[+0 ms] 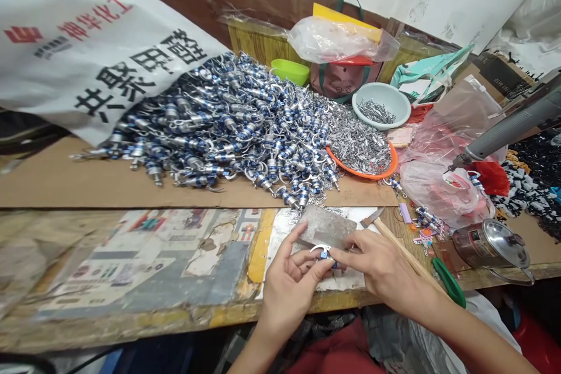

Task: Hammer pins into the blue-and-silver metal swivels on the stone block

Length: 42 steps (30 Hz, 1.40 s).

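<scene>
Between my two hands is a small blue-and-silver metal piece with a curved hook [323, 253], above the front edge of the bench. My left hand [290, 283] holds it with thumb and fingers, the hook standing up between them. The fingers of my right hand [382, 263] close on its right side and cover part of it. Just behind my fingers lies a flat grey metal block [326, 227]. A hammer [405, 250] rests with its wooden handle partly behind my right hand. A large heap of similar blue-and-silver pieces [245, 123] spreads beyond the block.
A white printed sack [109, 52] lies at the left. Small metal links fill an orange tray [393, 162] and a pale bowl [357, 93]. At the right are a lidded metal cup [477, 251], a green-handled tool [447, 283] and a grey power driver [504, 128].
</scene>
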Motion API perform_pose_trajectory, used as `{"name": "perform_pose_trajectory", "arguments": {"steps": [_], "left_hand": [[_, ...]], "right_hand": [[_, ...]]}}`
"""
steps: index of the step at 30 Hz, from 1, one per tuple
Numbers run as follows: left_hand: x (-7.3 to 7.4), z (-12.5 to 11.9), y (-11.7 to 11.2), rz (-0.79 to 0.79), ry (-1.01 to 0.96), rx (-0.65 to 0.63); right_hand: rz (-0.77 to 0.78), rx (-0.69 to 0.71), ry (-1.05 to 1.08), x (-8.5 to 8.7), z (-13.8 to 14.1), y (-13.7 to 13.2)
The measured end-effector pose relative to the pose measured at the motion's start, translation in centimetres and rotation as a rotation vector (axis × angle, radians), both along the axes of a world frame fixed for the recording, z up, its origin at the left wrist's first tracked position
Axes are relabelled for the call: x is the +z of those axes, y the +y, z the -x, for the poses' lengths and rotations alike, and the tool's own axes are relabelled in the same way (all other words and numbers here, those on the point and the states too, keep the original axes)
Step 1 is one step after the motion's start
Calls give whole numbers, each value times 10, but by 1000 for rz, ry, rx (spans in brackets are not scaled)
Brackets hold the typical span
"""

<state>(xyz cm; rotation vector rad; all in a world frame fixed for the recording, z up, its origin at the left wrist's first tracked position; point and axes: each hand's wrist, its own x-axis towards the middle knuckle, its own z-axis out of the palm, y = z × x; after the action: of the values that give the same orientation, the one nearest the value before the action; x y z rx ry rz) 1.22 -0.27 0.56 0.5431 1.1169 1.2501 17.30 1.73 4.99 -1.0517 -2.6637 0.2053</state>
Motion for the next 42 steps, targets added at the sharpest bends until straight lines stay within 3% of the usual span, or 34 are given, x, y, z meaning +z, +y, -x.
{"name": "perform_pose_trajectory", "arguments": {"steps": [5, 13, 21, 26, 34, 42], "left_hand": [[3, -1, 1, -4, -14, -17], [-1, 2, 1, 12, -4, -20], [-9, 1, 1, 13, -7, -32], [-5, 2, 1, 21, -16, -34], [3, 2, 2, 53, 16, -21], [9, 1, 1, 38, 17, -16]], "right_hand": [[46, -40, 31, -10, -3, 2], [242, -118, 145, 4, 8, 14], [282, -40, 113, -2, 6, 22], [185, -9, 28, 2, 3, 20], [-48, 104, -382, 29, 11, 10], [-125, 253, -239, 10, -16, 17]]}}
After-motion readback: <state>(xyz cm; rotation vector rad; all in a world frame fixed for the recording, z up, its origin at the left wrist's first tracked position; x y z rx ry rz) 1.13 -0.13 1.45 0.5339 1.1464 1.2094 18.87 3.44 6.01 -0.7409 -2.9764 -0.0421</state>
